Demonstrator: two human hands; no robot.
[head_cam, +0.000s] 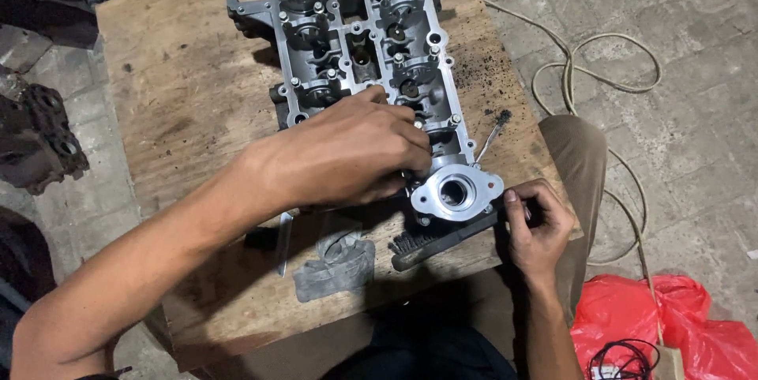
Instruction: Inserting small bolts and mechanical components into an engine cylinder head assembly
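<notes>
We see aluminium cylinder head (363,48) lying flat, centre of wooden board (181,88). Left hand (347,155) rests over its near end, fingers curled onto casting beside round flange (455,190). Right hand (537,226) at near right corner, fingers pinched together on black brush (442,242). Red plastic bag (671,325) near right on floor.

The left hand (347,155) rests on a grey cylinder head (371,48) on a wooden board (181,88); the right hand (537,226) grips its near corner.
</notes>
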